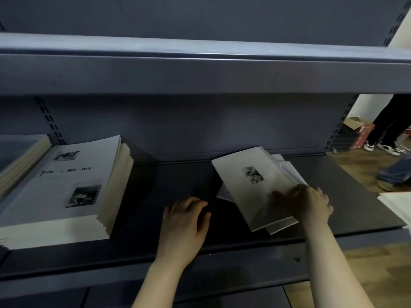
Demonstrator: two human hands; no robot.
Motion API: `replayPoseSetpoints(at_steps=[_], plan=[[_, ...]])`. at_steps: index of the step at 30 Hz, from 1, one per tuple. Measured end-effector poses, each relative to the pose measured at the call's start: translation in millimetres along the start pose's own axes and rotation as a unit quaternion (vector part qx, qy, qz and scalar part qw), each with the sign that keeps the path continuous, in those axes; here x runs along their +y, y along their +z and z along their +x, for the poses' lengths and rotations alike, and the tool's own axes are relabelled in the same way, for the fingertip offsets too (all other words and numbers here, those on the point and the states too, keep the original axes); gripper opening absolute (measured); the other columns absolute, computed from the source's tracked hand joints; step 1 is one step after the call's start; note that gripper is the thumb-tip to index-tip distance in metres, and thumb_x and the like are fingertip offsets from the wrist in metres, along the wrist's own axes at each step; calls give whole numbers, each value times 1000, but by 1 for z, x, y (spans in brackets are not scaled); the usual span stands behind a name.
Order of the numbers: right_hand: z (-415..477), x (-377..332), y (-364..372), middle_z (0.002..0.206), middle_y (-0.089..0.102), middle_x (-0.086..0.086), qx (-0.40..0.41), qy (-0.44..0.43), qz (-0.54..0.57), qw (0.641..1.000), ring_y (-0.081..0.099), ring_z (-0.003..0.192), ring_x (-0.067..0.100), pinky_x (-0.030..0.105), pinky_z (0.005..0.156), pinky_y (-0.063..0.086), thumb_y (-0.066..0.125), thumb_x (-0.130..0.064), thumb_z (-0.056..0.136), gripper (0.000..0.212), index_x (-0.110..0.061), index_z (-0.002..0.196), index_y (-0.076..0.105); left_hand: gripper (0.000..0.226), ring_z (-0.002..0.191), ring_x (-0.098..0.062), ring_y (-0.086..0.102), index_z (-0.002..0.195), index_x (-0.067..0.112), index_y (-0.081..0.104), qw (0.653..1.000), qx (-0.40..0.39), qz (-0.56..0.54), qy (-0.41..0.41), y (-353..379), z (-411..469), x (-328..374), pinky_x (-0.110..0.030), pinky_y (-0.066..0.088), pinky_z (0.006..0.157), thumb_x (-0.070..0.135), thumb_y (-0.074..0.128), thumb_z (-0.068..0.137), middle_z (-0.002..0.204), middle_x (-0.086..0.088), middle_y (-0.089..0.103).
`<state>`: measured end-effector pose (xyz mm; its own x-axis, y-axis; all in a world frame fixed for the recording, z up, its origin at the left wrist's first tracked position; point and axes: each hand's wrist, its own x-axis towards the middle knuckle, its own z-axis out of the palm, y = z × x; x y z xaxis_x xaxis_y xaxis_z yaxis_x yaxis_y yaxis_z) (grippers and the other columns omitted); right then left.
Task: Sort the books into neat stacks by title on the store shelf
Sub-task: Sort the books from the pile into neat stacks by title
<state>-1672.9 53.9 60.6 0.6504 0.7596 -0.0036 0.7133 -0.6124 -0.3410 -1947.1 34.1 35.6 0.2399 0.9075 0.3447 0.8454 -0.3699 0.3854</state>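
A tall, tidy stack of white books titled "Time Memory" [66, 185] lies on the left of the dark shelf [173, 183]. To the right sits a small untidy pile of white books [249, 185], skewed, with a small dark picture on the top cover. My right hand [307, 203] rests on the top book's near right corner, fingers curled over its edge. My left hand [184, 221] lies flat on the bare shelf, left of that pile, fingers apart and holding nothing.
Another book stack [20, 156] shows at the far left edge. An upper shelf [200, 67] overhangs the work area. White books [398, 205] sit at the right edge. A person's legs and shoes [384, 138] stand on the wooden floor beyond the shelf's right end.
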Motion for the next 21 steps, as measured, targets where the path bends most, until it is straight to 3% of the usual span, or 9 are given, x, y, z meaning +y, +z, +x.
replayPoseSetpoints(at_steps=[5, 7, 10, 13, 16, 21], plan=[[11, 0, -11, 128, 53, 18, -62, 29, 28, 997, 46, 120, 38, 48, 101, 37, 75, -71, 58, 93, -7, 123, 55, 33, 112, -15, 51, 124, 30, 56, 1000, -13, -3, -8, 1, 2, 9, -32, 32, 99, 40, 42, 95, 125, 10, 54], [17, 4, -18, 119, 60, 17, -103, 26, 52, 993, 56, 109, 35, 40, 87, 48, 79, -66, 55, 92, -2, 118, 58, 33, 112, -14, 50, 125, 30, 56, 1000, -13, -4, -11, -1, 2, 12, -30, 29, 98, 40, 42, 96, 125, 11, 53], [20, 5, -28, 98, 68, 13, -177, -28, 111, 978, 62, 85, 26, 30, 65, 47, 77, -41, 74, 46, -5, 100, 67, 36, 116, -11, 46, 129, 33, 51, 1000, -21, -1, -19, -4, 3, 12, -27, 24, 100, 43, 38, 96, 130, 13, 50], [13, -2, -37, 94, 65, 9, -213, -64, 269, 937, 59, 81, 25, 29, 59, 41, 63, -21, 87, 17, -12, 101, 59, 41, 124, -10, 40, 135, 36, 44, 999, -25, 2, -38, -7, 3, 12, -27, 21, 105, 47, 35, 96, 137, 13, 45], [2, -15, -44, 97, 64, 8, -238, -62, 406, 880, 60, 88, 27, 32, 62, 43, 58, -12, 90, 16, -14, 106, 56, 54, 130, -10, 34, 141, 39, 32, 998, -45, -8, -48, -12, 5, 18, -31, 21, 110, 60, 33, 91, 144, 13, 38], [-24, -42, -38, 100, 66, 8, -281, -46, 543, 790, 63, 91, 25, 33, 60, 49, 54, 0, 85, 28, -10, 112, 58, 76, 128, -12, 37, 144, 40, 21, 997, -69, -26, -23, -23, 12, 34, -27, 35, 101, 76, 39, 79, 146, 13, 33]])
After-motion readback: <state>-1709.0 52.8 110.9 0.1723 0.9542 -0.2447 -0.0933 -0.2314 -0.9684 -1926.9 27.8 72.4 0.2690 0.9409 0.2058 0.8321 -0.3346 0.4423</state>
